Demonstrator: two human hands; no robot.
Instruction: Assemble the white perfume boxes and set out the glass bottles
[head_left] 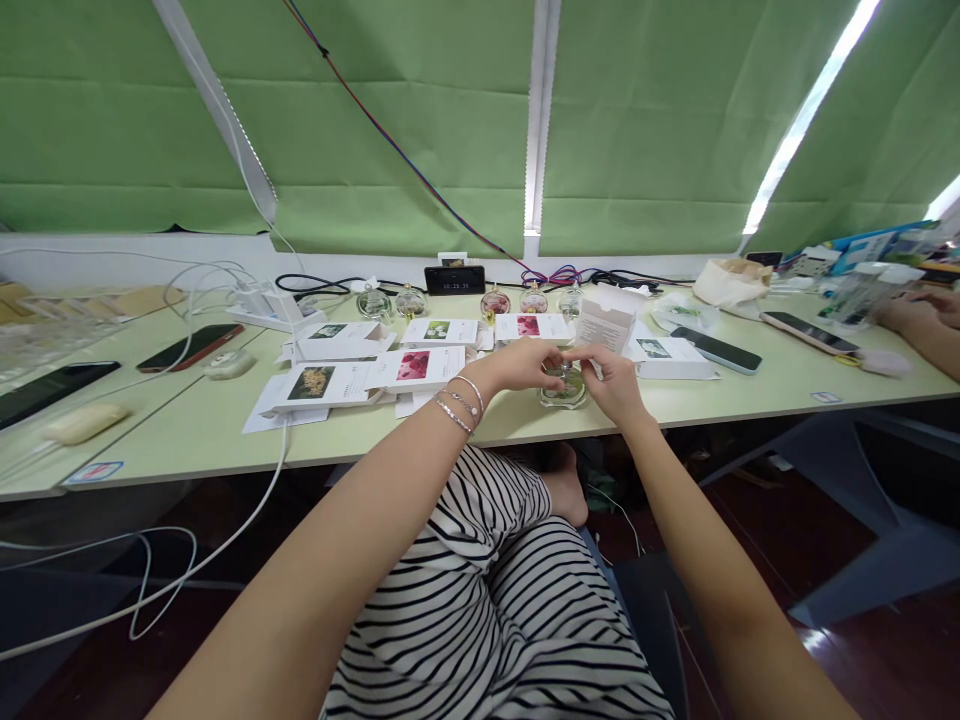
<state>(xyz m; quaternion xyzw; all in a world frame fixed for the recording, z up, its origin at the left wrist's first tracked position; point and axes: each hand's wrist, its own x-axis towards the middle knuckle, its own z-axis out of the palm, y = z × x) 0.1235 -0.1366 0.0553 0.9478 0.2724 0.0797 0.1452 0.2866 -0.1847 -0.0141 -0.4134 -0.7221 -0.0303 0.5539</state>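
A squat clear glass bottle [564, 389] with greenish contents stands near the front edge of the table, between my hands. From its left side, my left hand [527, 366] reaches in with bent fingers closed at the bottle's neck. My right hand [613, 382] comes from the other side, thumb and index finger pinched at the top. The fingers partly hide the neck, and any small part between them cannot be made out. Just behind my right hand stands an opened white carton [604, 322] with its flap up.
White flower-picture boxes [429, 366] lie to the left; another box [670, 357] and a phone [716, 350] lie right. Several round glass bottles [495, 301] line the back beside a phone showing a timer [454, 280]. A white cable [279, 465] hangs over the edge. Another person's hand [919, 315] is far right.
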